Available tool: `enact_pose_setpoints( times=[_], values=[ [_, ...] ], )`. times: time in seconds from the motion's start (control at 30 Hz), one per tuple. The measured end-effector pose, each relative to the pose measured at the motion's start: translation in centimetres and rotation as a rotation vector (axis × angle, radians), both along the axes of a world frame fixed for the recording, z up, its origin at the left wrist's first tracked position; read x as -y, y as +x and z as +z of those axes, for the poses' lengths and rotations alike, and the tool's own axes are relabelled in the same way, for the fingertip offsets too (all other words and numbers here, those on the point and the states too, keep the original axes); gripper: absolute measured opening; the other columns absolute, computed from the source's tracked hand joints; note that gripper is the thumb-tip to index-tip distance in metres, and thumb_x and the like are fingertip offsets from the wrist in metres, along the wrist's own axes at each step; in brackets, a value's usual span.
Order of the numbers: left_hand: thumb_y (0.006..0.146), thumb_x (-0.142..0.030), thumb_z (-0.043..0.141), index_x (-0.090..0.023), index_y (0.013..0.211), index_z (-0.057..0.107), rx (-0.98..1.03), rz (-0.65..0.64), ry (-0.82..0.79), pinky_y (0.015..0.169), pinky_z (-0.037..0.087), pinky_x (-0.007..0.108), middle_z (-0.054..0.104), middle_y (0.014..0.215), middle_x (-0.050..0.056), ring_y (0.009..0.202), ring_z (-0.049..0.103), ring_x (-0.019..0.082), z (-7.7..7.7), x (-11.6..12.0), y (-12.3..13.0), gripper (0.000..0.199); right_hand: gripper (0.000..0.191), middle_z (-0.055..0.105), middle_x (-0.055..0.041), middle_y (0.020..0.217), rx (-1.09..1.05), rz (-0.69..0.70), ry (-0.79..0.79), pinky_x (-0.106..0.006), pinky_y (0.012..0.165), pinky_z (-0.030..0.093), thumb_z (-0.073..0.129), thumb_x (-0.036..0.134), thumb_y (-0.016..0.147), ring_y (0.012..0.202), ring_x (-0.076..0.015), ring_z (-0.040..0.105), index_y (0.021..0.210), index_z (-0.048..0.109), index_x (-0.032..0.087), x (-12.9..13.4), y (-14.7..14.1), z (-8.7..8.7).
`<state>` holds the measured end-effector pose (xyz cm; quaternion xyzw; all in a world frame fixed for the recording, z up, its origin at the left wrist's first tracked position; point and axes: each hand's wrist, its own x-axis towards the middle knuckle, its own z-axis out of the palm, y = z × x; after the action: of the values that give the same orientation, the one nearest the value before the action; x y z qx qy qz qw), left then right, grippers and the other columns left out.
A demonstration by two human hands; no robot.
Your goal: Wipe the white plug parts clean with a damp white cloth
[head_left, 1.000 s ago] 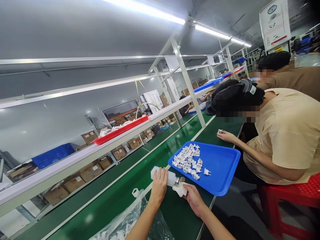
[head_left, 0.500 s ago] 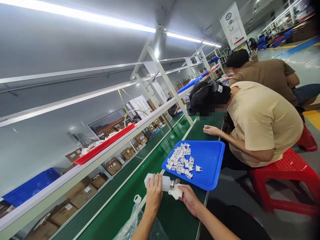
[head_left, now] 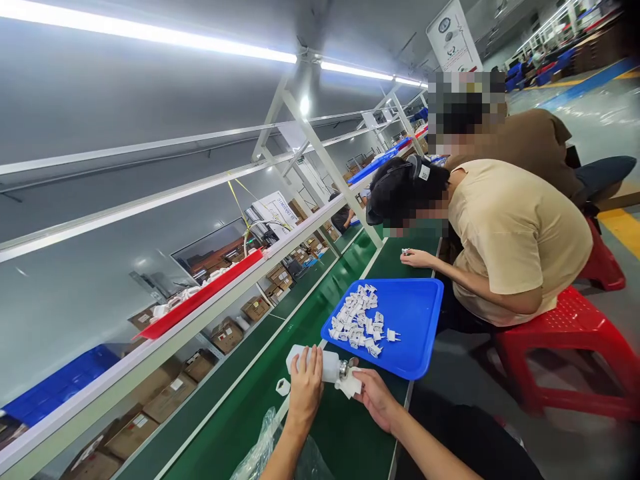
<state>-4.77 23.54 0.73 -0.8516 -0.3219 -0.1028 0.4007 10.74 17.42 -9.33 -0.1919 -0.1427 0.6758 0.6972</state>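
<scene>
**White plastic bottle held in both hands beside a rectangular blue plastic tray**

The person's left hand [head_left: 305,387] is closed over the white plastic bottle [head_left: 313,365], fingers spread across its body. The right hand [head_left: 376,400], half closed, pinches a crumpled white cloth [head_left: 349,385] against the bottle's round metal neck [head_left: 343,368]. Both hands and the bottle are just off the tray's [head_left: 425,333] near corner, above a green conveyor belt [head_left: 235,400]. On the tray lies a heap of small white two-pin plugs [head_left: 354,325]. Just left of the same corner, a small white hexagonal plastic piece [head_left: 283,387] rests on the belt, and a clear plastic bag [head_left: 265,440] sits farther from the tray. Past the tray, a co-worker in a beige T-shirt [head_left: 515,233], seated on a red plastic stool [head_left: 560,340], holds a tiny white part [head_left: 405,252] in one hand [head_left: 417,259].
</scene>
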Motion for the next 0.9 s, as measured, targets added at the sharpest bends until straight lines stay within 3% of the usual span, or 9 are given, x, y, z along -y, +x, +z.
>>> enact_pose_setpoints(
  times=[0.23,0.4,0.53,0.73,0.9],
  values=[
    [0.073,0.001,0.053,-0.011,0.138,0.059,0.14,0.023,-0.084,0.106,0.047,0.059,0.065,0.14,0.017,0.128,0.059,0.039,-1.4,0.1,-0.5,0.066,0.024,0.07,-0.0051,0.11,-0.006,-0.036,-0.04,-0.038,0.084,0.059,0.065,0.035,0.096,0.095,-0.0177,0.069,0.11,0.065,0.015,-0.1,0.0,-0.4],
    [0.075,-0.004,0.059,-0.01,0.136,0.058,0.313,0.079,-0.183,0.108,0.048,0.048,0.068,0.133,0.015,0.123,0.061,0.034,-2.4,0.6,-0.9,0.061,0.023,0.069,-0.0041,0.106,0.019,-0.053,-0.026,-0.034,0.076,0.059,0.065,0.034,0.096,0.088,-0.0158,0.068,0.109,0.065,0.015,0.0,0.0,-0.7],
    [0.083,-0.017,0.063,-0.012,0.133,0.058,0.499,0.147,-0.275,0.106,0.049,0.042,0.069,0.126,0.014,0.12,0.062,0.03,-2.6,0.5,-0.7,0.05,0.023,0.068,-0.0038,0.105,0.034,-0.069,-0.066,-0.031,0.072,0.058,0.065,0.034,0.096,0.085,-0.0148,0.067,0.11,0.064,0.015,-0.2,-0.1,-1.1],
    [0.089,-0.031,0.068,-0.014,0.105,0.066,0.849,0.433,-0.377,0.085,0.056,0.038,0.071,0.097,0.007,0.094,0.069,0.024,-2.2,-1.8,0.3,0.024,0.024,0.068,-0.0043,0.107,0.051,-0.091,-0.135,-0.032,0.073,0.059,0.065,0.033,0.096,0.087,-0.0155,0.067,0.112,0.063,0.016,-0.2,-0.2,-1.3],
    [0.095,-0.041,0.066,-0.018,0.113,0.066,1.093,0.701,-0.464,0.084,0.058,0.04,0.07,0.11,0.006,0.096,0.069,0.021,-2.7,-3.8,0.6,0.029,0.021,0.068,-0.0039,0.106,0.085,-0.085,-0.126,-0.033,0.074,0.059,0.066,0.03,0.095,0.088,-0.0157,0.068,0.109,0.064,0.015,0.2,-0.1,-1.1]
  ],
)
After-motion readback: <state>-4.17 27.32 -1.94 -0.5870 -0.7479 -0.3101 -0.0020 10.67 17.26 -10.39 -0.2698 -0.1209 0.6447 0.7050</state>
